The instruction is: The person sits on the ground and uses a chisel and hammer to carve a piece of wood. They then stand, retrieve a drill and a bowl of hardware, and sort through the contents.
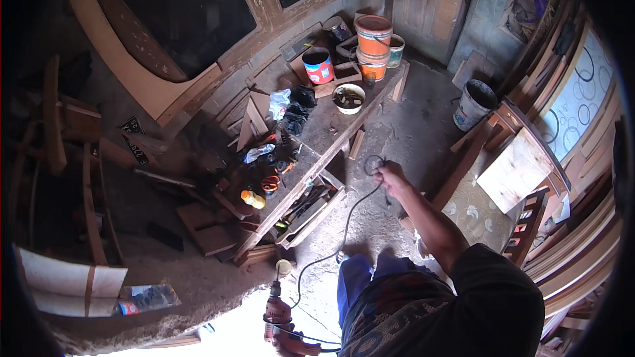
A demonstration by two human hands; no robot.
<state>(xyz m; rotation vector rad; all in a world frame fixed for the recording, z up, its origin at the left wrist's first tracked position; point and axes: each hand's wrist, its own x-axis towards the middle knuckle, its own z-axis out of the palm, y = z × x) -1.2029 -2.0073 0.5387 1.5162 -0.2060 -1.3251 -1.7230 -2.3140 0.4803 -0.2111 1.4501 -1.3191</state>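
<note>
Workshop floor (pixel 405 122): rough and grey, glaring toward 6 o'clock, beneath a cluttered wooden counter (pixel 322 134) that slants from 7 to 1 o'clock.
Right hand (pixel 391 178): closed around a looped stretch of dark cord (pixel 301 277), raised between 3 and 4 o'clock.
Left hand: cannot be made out at the lower edge; its grip cannot be told.
Drill (pixel 278 312): red, just past 6 o'clock, nose upward, a round pale disc (pixel 283 266) at its tip; the cord crosses its body and runs to the right hand.
Counter's far end: stacked orange buckets (pixel 374 34) at 1 o'clock, a red-and-blue bucket (pixel 319 71) at 12.
Counter's near end: an orange-capped yellow bottle (pixel 251 198) at 8 o'clock.
Flank at 4 o'clock: long wooden strips (pixel 582 271), beyond a floral-patterned seat (pixel 463 208).
</note>
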